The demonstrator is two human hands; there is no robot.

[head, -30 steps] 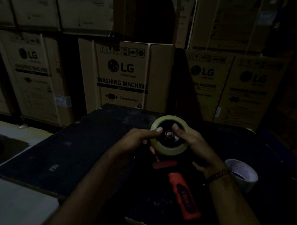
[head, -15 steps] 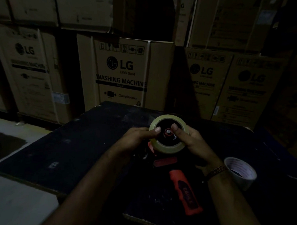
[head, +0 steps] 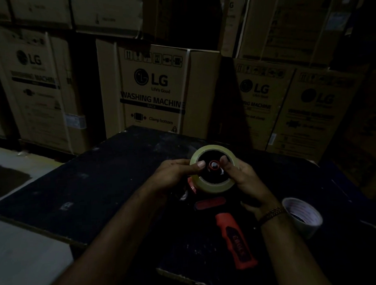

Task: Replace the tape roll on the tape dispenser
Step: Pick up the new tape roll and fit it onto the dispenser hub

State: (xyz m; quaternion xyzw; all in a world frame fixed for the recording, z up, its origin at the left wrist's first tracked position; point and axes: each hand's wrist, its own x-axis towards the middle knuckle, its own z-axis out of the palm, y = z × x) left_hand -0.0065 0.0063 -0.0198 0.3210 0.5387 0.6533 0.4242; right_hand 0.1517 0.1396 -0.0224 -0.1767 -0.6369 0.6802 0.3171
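Now you are in the middle of seating the new roll: the pale yellowish ring of packing tape (head: 214, 185) sits around the black hub with the small red centre cap (head: 213, 164) of the red-handled tape dispenser (head: 236, 243), which lies on the dark scuffed table top (head: 102, 182). Your left hand (head: 175, 175) grasps the left side of the roll, thumb tip on its front face just beside the red cap. Your right hand (head: 245, 178) clasps the right side in the same way, thumb on the inner edge of the ring. Both hands are closed on the roll, not released. Near your right wrist stands a white cardboard core with red print (head: 302, 215), probably the finished roll, already off the tool. Behind the table stand brown cardboard boxes for washing machines (head: 156, 89).

I judge that the roll is on the hub but maybe not pressed fully home; the light is too weak to see if it sits flush. The next move calls for an even push with both thumbs, then finding the loose end of the tape and leading it toward the front of the dispenser. That front part is hidden under your left hand, so I cannot tell how the path goes there. Take care that the sticky side faces outward
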